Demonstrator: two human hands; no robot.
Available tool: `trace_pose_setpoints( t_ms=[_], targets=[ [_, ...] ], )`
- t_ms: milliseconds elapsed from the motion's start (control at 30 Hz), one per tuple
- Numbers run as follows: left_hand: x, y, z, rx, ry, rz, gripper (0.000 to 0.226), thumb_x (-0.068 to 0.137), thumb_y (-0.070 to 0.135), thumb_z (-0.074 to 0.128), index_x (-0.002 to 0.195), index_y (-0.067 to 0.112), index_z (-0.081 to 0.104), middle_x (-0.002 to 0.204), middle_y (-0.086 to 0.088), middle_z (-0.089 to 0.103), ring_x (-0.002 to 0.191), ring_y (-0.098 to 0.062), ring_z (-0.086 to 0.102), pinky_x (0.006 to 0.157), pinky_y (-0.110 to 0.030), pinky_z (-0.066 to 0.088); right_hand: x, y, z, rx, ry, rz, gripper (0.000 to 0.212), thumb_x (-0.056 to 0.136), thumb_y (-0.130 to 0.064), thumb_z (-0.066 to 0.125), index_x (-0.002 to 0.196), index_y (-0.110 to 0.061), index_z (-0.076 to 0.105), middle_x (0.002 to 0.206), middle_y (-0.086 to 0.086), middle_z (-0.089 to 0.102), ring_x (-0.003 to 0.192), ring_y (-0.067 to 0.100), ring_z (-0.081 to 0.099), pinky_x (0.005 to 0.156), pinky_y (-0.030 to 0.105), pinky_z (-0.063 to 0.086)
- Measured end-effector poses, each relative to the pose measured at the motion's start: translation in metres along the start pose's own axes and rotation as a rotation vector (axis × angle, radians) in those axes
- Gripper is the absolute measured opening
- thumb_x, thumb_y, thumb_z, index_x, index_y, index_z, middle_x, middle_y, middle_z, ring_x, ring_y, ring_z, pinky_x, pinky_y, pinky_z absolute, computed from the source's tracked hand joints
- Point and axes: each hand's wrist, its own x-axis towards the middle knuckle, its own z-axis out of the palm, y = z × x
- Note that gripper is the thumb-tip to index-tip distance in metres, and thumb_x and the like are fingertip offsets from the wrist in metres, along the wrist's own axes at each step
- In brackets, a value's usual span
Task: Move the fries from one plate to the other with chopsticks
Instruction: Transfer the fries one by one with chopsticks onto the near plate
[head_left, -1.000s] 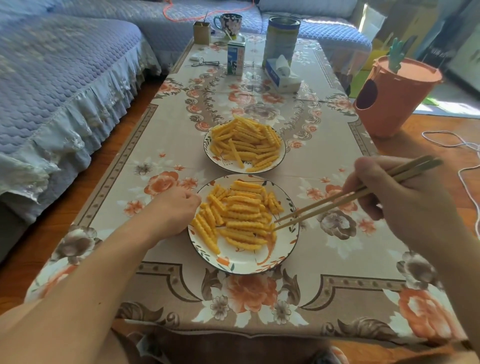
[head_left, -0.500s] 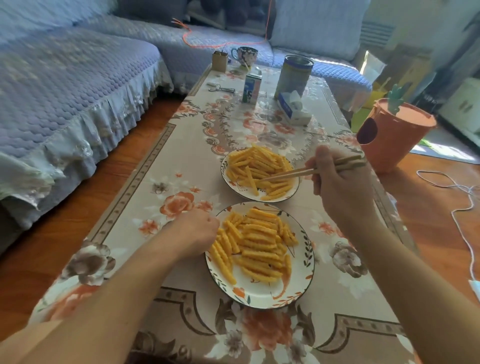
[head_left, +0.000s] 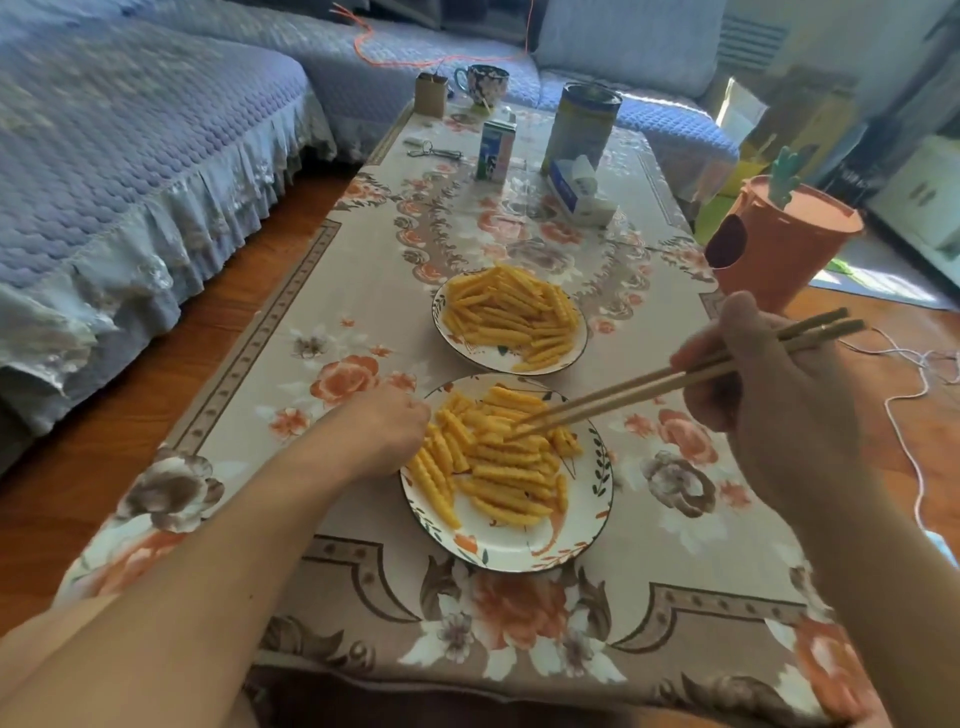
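Observation:
Two patterned white plates stand on the floral tablecloth, each with a heap of crinkle-cut fries. The near plate (head_left: 498, 545) holds fries (head_left: 493, 462); the far plate (head_left: 470, 353) holds another pile of fries (head_left: 511, 312). My right hand (head_left: 774, 410) grips a pair of wooden chopsticks (head_left: 649, 387), whose tips are down among the fries on the near plate. My left hand (head_left: 384, 431) rests at the near plate's left rim with its fingers curled; whether it grips the rim is hidden.
At the table's far end stand a milk carton (head_left: 496, 150), a tall tin (head_left: 582, 127), a tissue box (head_left: 579, 195), a mug (head_left: 485, 85) and a small box (head_left: 430, 94). An orange bin (head_left: 774, 244) stands at the right, a sofa (head_left: 130, 156) at the left.
My right hand has brought the chopsticks back from over the far plate down to the near plate's fries. My left hand has stayed at the near plate's rim.

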Motion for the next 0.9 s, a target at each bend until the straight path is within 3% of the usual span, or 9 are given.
trace_pose_setpoints(
  t_ms=[67,133,200,300,433,533,733,833,900],
  targets=[
    [0.000,0.001,0.000,0.032,-0.002,0.011,0.038,0.105,0.009,0.029,0.070,0.017,0.040,0.103,-0.020,0.057,0.092,-0.035,0.052,0.064,-0.034,0.030,-0.024,0.004,-0.012,-0.032,-0.083,0.041,0.052,0.097,-0.050,0.046,0.067,-0.017,0.072,0.057,0.024,0.049,0.049,0.026,0.043,0.048,0.034,0.033],
    [-0.001,0.001,0.002,0.033,0.002,0.012,0.037,0.107,0.013,0.029,0.075,0.013,0.047,0.101,-0.020,0.057,0.098,-0.037,0.054,0.065,-0.035,0.031,-0.042,0.010,-0.014,-0.047,-0.152,0.026,0.048,0.100,-0.042,0.048,0.066,-0.018,0.072,0.054,0.017,0.051,0.046,0.021,0.043,0.045,0.030,0.032],
    [-0.003,0.000,0.005,0.006,0.052,-0.005,0.037,0.109,0.020,0.032,0.093,0.004,0.061,0.109,-0.022,0.062,0.108,-0.038,0.058,0.071,-0.033,0.035,-0.050,0.013,-0.011,-0.078,-0.226,-0.025,0.045,0.101,-0.043,0.054,0.067,-0.019,0.071,0.050,0.006,0.049,0.044,0.013,0.042,0.043,0.022,0.032],
    [-0.003,-0.002,0.010,-0.032,0.141,-0.019,0.042,0.108,0.030,0.037,0.109,-0.001,0.066,0.102,-0.018,0.065,0.105,-0.038,0.061,0.078,-0.034,0.040,-0.046,0.013,-0.016,-0.064,-0.203,-0.071,0.039,0.101,-0.036,0.057,0.069,-0.020,0.071,0.050,0.013,0.045,0.043,0.015,0.039,0.041,0.022,0.030],
    [-0.004,0.000,0.009,0.009,0.073,0.005,0.039,0.110,0.020,0.030,0.088,0.003,0.058,0.099,-0.018,0.060,0.100,-0.033,0.056,0.082,-0.040,0.045,-0.039,0.025,-0.034,-0.017,-0.028,-0.015,0.043,0.105,-0.025,0.051,0.068,-0.014,0.071,0.049,0.002,0.046,0.044,0.017,0.039,0.042,0.024,0.030],
    [-0.003,0.002,0.009,0.025,0.079,0.018,0.043,0.110,0.022,0.029,0.071,0.014,0.045,0.088,-0.012,0.054,0.090,-0.029,0.052,0.075,-0.036,0.037,-0.040,0.028,-0.031,-0.009,-0.075,0.017,0.047,0.105,-0.029,0.050,0.064,-0.016,0.070,0.049,0.004,0.048,0.044,0.019,0.040,0.043,0.025,0.030],
    [-0.001,0.000,0.010,-0.031,0.097,0.001,0.046,0.110,0.030,0.033,0.069,0.015,0.049,0.077,-0.007,0.052,0.078,-0.024,0.051,0.065,-0.034,0.035,-0.047,0.029,-0.005,0.001,-0.247,0.009,0.046,0.097,-0.034,0.046,0.071,-0.003,0.068,0.048,-0.003,0.044,0.043,0.011,0.039,0.043,0.017,0.031],
    [-0.005,0.003,0.009,-0.054,0.072,-0.005,0.046,0.110,0.026,0.032,0.067,0.015,0.047,0.074,-0.010,0.049,0.077,-0.028,0.050,0.065,-0.034,0.035,-0.043,0.031,-0.013,0.037,-0.176,0.042,0.046,0.094,-0.043,0.051,0.065,-0.012,0.070,0.047,0.001,0.046,0.041,0.016,0.039,0.043,0.026,0.030],
    [-0.004,0.000,0.011,-0.048,0.055,-0.007,0.043,0.110,0.027,0.031,0.074,0.008,0.048,0.087,-0.020,0.057,0.092,-0.040,0.058,0.071,-0.038,0.042,-0.035,0.033,-0.022,0.083,-0.077,0.098,0.047,0.090,-0.051,0.055,0.065,-0.015,0.072,0.049,0.005,0.046,0.042,0.021,0.037,0.048,0.035,0.027]
  ],
)
